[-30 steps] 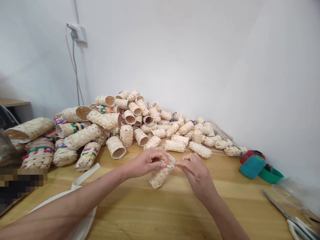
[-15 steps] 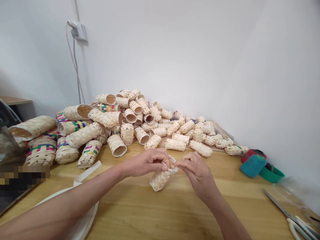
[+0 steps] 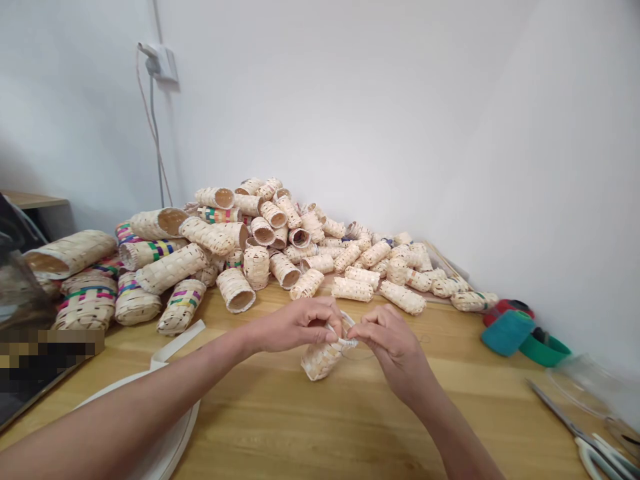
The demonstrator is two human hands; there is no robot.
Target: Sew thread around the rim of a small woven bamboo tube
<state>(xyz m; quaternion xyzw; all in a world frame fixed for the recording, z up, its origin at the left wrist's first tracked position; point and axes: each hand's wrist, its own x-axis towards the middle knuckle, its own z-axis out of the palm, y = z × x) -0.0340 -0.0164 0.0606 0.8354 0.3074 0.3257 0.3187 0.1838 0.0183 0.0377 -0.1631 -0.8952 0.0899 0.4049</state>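
Observation:
A small pale basket woven from flat strips is tilted above the table, its open end up and to the right. A white band edges its rim. My left hand is closed on that rim, thumb outside and fingers reaching into the mouth. On the rim's right side, my right hand is closed in a pinch, fingertips touching the edge. What lies between these fingertips is too small to make out. A thin dark thread curves below the rim towards my right hand.
Many woven baskets, some with coloured bands, are piled along the wall. To the right are a teal thread spool, a green ring-shaped item and scissors. A coil of white strip lies under my left forearm.
Both hands keep their grip at the basket rim. My right fingertips have shifted very slightly, and the thread's curve shows more clearly. The whole view has moved a little.

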